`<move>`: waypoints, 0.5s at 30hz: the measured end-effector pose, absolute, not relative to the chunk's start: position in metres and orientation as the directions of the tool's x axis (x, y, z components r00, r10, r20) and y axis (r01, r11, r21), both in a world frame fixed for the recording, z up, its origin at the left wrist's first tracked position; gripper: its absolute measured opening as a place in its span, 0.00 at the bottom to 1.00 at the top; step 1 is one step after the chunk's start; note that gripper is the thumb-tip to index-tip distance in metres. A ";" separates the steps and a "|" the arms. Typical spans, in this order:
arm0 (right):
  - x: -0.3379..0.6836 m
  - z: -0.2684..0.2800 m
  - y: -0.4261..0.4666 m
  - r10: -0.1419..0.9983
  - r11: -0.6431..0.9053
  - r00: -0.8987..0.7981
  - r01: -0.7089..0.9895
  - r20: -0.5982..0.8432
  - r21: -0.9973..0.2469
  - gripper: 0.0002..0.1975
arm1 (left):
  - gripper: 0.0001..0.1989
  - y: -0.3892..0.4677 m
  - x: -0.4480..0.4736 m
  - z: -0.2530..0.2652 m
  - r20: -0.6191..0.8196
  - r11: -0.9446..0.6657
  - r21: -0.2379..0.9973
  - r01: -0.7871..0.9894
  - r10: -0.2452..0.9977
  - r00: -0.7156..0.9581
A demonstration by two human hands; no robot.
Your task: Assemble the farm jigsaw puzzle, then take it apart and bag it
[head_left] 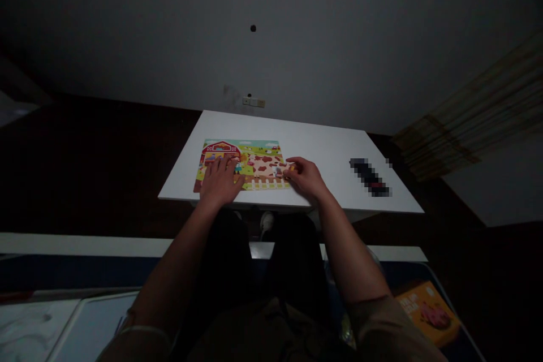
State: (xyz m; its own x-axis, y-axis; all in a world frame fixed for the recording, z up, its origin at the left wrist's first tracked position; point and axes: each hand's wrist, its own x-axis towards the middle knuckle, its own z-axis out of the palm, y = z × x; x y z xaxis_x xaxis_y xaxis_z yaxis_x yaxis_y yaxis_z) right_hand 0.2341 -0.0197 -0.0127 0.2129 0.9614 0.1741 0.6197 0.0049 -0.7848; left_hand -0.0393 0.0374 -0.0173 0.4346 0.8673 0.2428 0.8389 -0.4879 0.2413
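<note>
A colourful farm picture board (pixel 263 151) lies flat on the white table near its front edge. It shows a red barn, a large spotted cow and a white fence. My left hand (pixel 219 182) rests flat on the board's left part, fingers spread, covering some of the barn. At the board's right edge, my right hand (pixel 306 177) has thumb and fingers closed in a pinch on a small orange-yellow piece (pixel 292 168). What is printed on that piece is too small to make out, and the fingers hide part of it.
To the right on the white table (pixel 322 144) lies a dark, pixelated object (pixel 368 177). A wall socket (pixel 253 102) sits behind the table. Beside me at lower right is an orange box (pixel 428 314); at lower left is a pale flat panel (pixel 91 328).
</note>
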 end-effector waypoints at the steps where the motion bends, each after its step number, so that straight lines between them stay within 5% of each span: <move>1: 0.233 -0.013 -0.016 0.968 0.000 0.188 0.658 0.164 -0.753 0.20 | 0.26 0.037 -0.039 -0.018 0.245 -0.485 0.243 0.840 0.869 0.431; 15: 0.231 -0.014 -0.001 0.977 0.087 0.024 0.861 0.211 -0.502 0.19 | 0.27 0.038 -0.038 -0.017 0.240 -0.469 0.236 0.851 0.877 0.416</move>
State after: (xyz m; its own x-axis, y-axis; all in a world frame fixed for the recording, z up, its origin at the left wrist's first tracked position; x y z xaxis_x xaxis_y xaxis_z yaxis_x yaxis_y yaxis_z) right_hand 0.2311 -0.0012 -0.0142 0.0241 0.9771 0.2114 0.8605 0.0874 -0.5019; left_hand -0.0380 0.0380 -0.0173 0.4162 0.8771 0.2398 0.8512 -0.4686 0.2363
